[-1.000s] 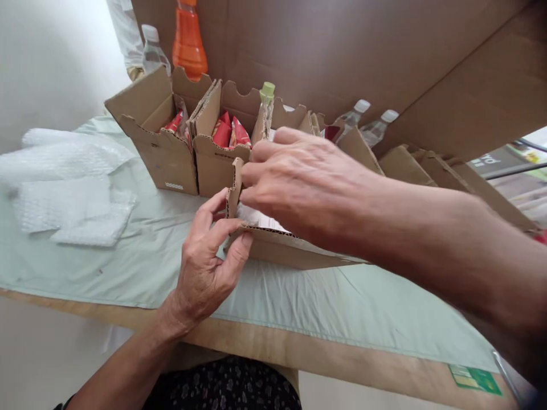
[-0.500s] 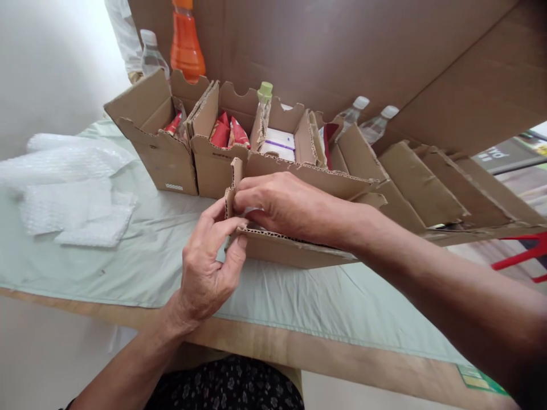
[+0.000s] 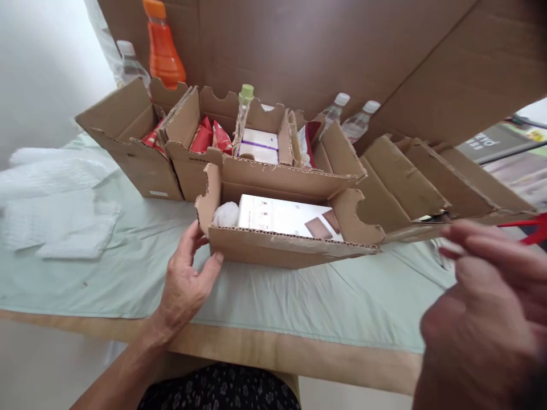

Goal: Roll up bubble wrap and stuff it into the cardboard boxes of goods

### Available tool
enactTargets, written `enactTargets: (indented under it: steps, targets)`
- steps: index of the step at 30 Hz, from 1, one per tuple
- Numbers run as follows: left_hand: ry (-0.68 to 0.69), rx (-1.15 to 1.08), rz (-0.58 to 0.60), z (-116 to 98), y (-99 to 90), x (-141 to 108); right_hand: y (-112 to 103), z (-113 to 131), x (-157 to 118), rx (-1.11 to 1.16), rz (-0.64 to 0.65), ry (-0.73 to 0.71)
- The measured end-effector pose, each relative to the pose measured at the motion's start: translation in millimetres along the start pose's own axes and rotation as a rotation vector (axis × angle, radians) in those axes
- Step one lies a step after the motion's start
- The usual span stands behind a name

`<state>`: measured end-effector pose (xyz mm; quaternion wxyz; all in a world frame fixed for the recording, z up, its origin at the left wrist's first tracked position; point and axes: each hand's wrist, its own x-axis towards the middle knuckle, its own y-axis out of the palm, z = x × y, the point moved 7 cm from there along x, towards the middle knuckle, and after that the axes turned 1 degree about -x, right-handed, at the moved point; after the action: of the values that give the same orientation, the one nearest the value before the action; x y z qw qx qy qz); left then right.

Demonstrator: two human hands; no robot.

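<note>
Cardboard box [image 3: 273,255] is set on green cloth [image 3: 277,302], just in front of box row [image 3: 147,179]. Box's left corner is touched by left hand [image 3: 183,285], thumb and fingers spread around it. Right hand [image 3: 482,296] is held apart, blurred; whether anything is pinched cannot be told. White carton [image 3: 282,216] and whitish bundle [image 3: 226,214] are contained. Walls are judged stiff, notched rims bendable, carton smooth; box is best gripped low, at both ends.

Right of the open cardboard box [image 3: 294,253], the right hand [image 3: 491,290] is blurred and cut off by the edge, hiding part of the table [image 3: 363,302] beneath.
</note>
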<state>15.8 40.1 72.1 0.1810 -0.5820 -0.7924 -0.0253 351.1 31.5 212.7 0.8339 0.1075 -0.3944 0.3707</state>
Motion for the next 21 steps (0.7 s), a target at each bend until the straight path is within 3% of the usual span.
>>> enactTargets:
  steps: [1, 4, 6, 8, 10, 12, 17, 19, 21]
  targets:
    - [-0.02, 0.024, 0.008, 3.6, 0.7, -2.7, -15.1, -24.3, -16.7, -0.011, -0.082, 0.092]
    - [-0.009, 0.073, -0.014, 4.1, 1.2, -6.5, 5.5, -85.1, -64.7, 0.006, 0.264, 0.357]
    - [-0.018, 0.053, -0.009, 1.7, 4.0, -5.6, 32.7, -97.6, -84.8, 0.067, 0.454, 0.401]
    - [-0.045, 0.007, 0.033, -1.2, 10.5, -5.5, 54.8, -93.5, -90.7, 0.126, 0.54, 0.394]
    - [-0.05, -0.021, 0.073, -6.2, 18.2, -10.5, 62.2, -83.4, -90.7, 0.157, 0.553, 0.383]
    - [-0.027, -0.015, 0.092, -12.8, 25.3, -22.7, 50.5, -76.4, -93.0, 0.144, 0.521, 0.377]
    - [0.002, 0.062, 0.203, -27.0, 36.8, -61.7, -12.6, -77.2, -114.3, 0.072, 0.402, 0.442]
    - [0.0, 0.066, 0.202, -31.8, 28.3, -60.9, -14.9, -68.9, -115.5, 0.078, 0.413, 0.445]
    - [0.013, 0.025, 0.119, -37.8, 12.4, -44.9, 5.5, -53.0, -105.9, 0.114, 0.485, 0.399]
